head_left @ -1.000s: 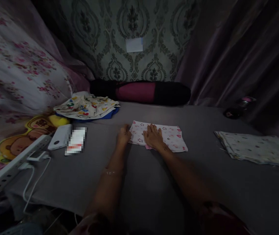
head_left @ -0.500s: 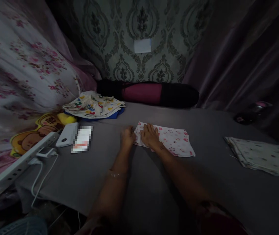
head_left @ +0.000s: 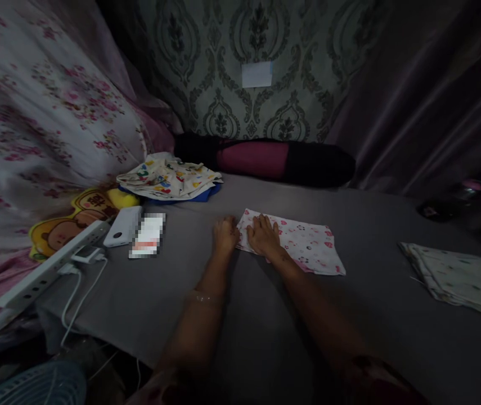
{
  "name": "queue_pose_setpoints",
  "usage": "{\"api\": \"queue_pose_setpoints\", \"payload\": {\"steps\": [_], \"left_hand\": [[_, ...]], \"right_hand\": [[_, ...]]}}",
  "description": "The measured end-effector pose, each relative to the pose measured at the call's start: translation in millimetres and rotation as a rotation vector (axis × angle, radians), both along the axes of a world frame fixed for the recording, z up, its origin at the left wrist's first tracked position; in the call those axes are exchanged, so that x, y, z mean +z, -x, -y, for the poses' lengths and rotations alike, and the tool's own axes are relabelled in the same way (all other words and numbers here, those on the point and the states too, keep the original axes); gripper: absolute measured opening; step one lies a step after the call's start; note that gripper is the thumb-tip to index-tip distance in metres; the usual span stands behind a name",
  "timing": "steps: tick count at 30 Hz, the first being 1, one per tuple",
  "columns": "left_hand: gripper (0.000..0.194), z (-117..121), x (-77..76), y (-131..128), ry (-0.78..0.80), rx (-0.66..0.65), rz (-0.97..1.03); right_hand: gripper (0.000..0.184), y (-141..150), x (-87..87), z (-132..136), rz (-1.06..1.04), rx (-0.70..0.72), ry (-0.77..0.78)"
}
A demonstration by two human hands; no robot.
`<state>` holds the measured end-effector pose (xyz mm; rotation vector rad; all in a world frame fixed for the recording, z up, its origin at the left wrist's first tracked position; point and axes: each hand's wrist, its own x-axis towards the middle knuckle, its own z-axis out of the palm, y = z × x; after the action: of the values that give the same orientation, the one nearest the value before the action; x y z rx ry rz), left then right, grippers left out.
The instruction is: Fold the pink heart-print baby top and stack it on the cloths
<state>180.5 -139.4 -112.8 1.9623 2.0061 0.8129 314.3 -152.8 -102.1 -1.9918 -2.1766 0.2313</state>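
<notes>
A small white cloth with pink prints (head_left: 303,244) lies folded flat on the grey bed sheet (head_left: 265,326). My right hand (head_left: 264,239) rests palm down on the cloth's left part, fingers stretched out. My left hand (head_left: 225,235) sits at the cloth's left edge with its fingers curled down onto the edge; whether it pinches the fabric is hard to tell in the dim light.
A pile of printed clothes (head_left: 168,179) lies at the back left, a dark and pink bolster (head_left: 265,160) along the wall. A power bank (head_left: 122,226), a phone (head_left: 147,235) and a power strip (head_left: 50,267) lie left. Another folded cloth (head_left: 459,278) lies right. A curtain hangs on the right.
My right hand slid left along the cloth toward its left edge, closer to my left hand. The camera view drifted left, shifting everything rightward in frame.
</notes>
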Motion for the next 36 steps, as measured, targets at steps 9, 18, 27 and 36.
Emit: {"api": "queue_pose_setpoints", "payload": {"steps": [9, 18, 27, 36], "left_hand": [[0.038, 3, 6.0, 4, 0.010, 0.097, -0.004], [0.034, 0, 10.0, 4, 0.043, 0.096, 0.055], [0.033, 0, 11.0, 0, 0.031, 0.032, 0.059], [0.035, 16, 13.3, -21, -0.058, -0.212, -0.100]], "right_hand": [[0.056, 25, 8.0, -19, 0.010, 0.114, -0.065], [0.056, 35, -8.5, -20, 0.040, 0.109, -0.125], [0.053, 32, 1.2, -14, 0.010, 0.121, -0.140], [0.053, -15, 7.9, 2, 0.042, 0.038, -0.131]]}}
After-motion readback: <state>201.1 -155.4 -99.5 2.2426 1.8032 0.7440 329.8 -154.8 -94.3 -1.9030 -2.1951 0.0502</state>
